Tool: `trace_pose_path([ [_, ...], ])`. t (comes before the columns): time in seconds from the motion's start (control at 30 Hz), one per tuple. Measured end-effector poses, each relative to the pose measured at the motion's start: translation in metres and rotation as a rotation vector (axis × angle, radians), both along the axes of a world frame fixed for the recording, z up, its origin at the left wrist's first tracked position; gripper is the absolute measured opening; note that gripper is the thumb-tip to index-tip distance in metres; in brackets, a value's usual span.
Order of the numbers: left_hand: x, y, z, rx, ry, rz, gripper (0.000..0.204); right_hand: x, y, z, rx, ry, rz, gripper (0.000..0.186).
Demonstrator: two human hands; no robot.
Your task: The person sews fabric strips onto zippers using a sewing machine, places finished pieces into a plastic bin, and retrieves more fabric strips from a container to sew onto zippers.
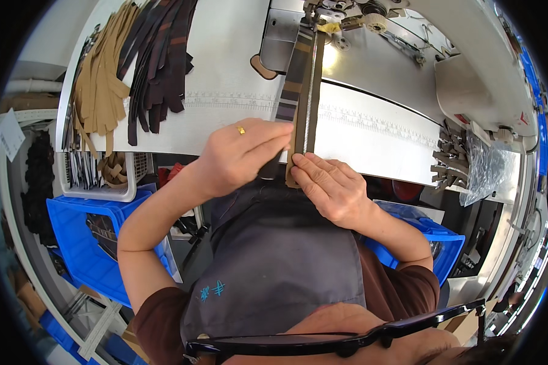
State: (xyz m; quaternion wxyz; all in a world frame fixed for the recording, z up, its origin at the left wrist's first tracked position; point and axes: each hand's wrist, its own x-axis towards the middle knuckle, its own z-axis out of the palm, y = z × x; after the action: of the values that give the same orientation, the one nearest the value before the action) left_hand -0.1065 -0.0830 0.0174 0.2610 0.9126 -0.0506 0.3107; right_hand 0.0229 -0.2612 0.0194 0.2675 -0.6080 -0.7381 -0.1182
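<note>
A zipper [311,91] with metal teeth and brown tape runs from the sewing machine's presser area [323,27] toward me, down to the table's front edge. Alongside its left side lies a dark fabric strip [289,91] with brown and grey stripes. My left hand [240,149], a yellow ring on one finger, is closed at this strip, its fingertips by the zipper's left edge; the thumb is partly hidden. The near end of the zipper is pinched by my right hand [329,185], with fingers lying along the tape.
Tan strips [103,79] and dark strips [161,67] hang in bundles on the table's left. Short brown pieces [450,158] and a clear plastic bag [487,173] lie at right. Below are a white basket [128,191], a blue bin [79,243] and another blue bin [450,243].
</note>
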Motion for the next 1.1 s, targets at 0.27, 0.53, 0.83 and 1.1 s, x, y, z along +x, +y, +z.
trace_pose_path([
  [0.27,0.012,-0.019,-0.007,0.15,0.035,0.057,0.024,-0.002,-0.002,0.0,-0.017,-0.01,0.003,0.016],
  [0.53,0.003,-0.018,-0.002,0.08,0.182,0.006,0.03,0.002,-0.004,-0.002,-0.029,-0.064,0.019,0.021],
  [0.83,0.002,-0.007,-0.003,0.125,0.208,-0.055,0.03,0.021,0.0,-0.004,-0.066,0.241,0.029,0.037],
  [1.1,0.052,0.04,-0.003,0.217,0.221,0.056,0.025,0.014,0.0,-0.007,-0.115,0.158,-0.057,0.043],
])
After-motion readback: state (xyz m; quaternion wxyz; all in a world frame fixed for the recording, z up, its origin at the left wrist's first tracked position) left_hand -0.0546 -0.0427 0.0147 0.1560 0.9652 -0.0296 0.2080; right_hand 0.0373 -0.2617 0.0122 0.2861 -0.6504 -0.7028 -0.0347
